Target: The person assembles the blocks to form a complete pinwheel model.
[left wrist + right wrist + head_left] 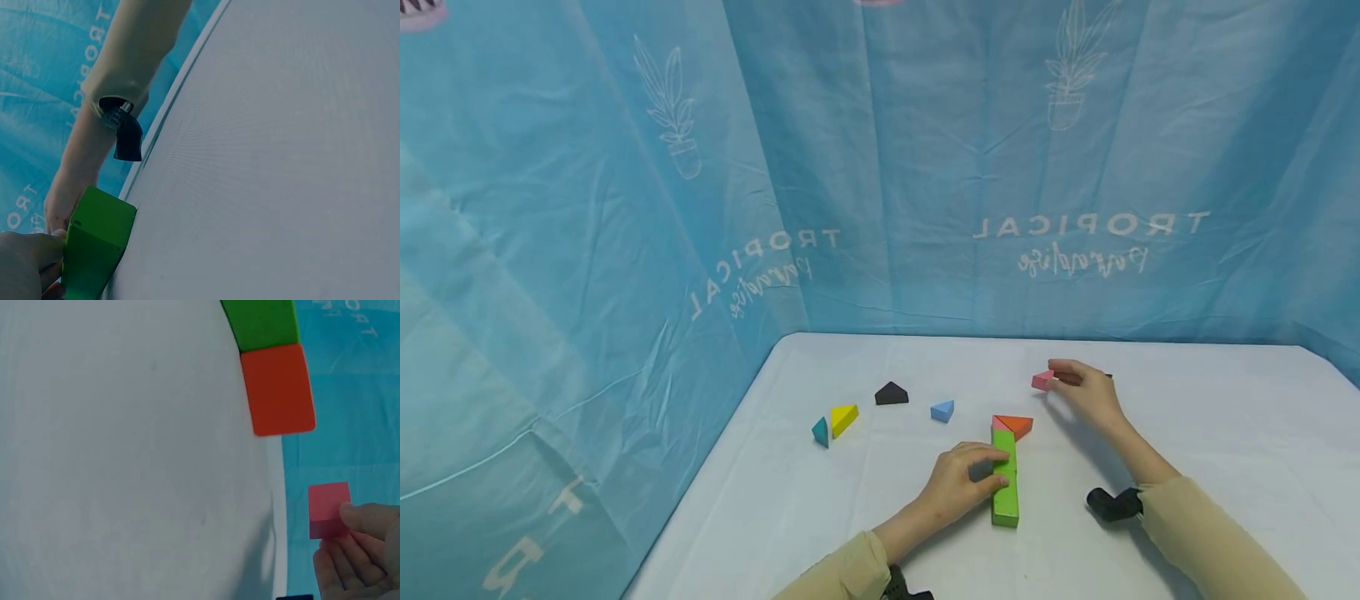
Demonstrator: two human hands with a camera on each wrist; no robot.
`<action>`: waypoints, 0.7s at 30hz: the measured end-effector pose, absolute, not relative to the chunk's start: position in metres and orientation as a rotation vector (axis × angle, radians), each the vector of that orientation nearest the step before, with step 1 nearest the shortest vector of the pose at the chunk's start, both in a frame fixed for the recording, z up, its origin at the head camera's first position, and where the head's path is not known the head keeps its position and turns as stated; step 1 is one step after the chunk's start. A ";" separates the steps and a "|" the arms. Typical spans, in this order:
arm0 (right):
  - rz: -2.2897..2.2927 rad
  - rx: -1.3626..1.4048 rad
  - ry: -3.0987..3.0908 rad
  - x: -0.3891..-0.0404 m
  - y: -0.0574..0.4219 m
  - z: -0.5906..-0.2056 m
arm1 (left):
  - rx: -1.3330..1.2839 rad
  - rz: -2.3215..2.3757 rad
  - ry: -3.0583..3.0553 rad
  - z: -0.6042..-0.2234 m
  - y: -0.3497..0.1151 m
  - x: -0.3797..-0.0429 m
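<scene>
My right hand point(1086, 396) pinches a small pink block point(1042, 381) between thumb and fingers, held up over the far side of the table. In the right wrist view the held block shows a squarish pink face. My left hand point(958, 483) rests its thumb and index fingertips on a row of green blocks point(1006, 504), with a gap between the two digits. A seam crosses the row about midway. At the row's far end lie a pink triangular block point(997, 423) and an orange-red triangular block point(1018, 426), side by side. Seen from the left wrist, the green block's end point(103, 219) faces the camera.
Left of the green row, loose blocks lie on the white table point(790, 517): a light blue one point(942, 411), a black one point(891, 393), a yellow one point(844, 419) and a teal one point(821, 432). Blue printed curtains point(925, 167) hang behind and at the left.
</scene>
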State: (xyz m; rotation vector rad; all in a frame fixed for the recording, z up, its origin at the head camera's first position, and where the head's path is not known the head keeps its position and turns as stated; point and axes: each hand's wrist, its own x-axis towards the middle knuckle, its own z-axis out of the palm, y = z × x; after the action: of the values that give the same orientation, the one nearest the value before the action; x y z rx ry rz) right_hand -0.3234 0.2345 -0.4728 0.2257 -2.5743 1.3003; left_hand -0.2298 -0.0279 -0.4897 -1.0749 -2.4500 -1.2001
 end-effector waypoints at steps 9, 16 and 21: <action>1.316 0.354 -2.574 -0.320 0.209 -0.470 | -1.077 -1.200 -2.455 -0.490 -0.028 -0.229; 1.392 0.413 -2.604 -0.320 0.196 -0.474 | -1.076 -1.184 -2.466 -0.490 -0.027 -0.230; 1.435 0.415 -2.634 -0.321 0.192 -0.477 | -1.076 -1.164 -2.453 -0.490 -0.028 -0.231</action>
State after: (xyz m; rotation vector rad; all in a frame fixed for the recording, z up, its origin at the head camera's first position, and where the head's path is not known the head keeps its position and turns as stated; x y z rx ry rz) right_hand -0.3212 0.1921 -0.4769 0.4149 -2.6337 1.4351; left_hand -0.2311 -0.0282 -0.4903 -1.0758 -2.4528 -1.1635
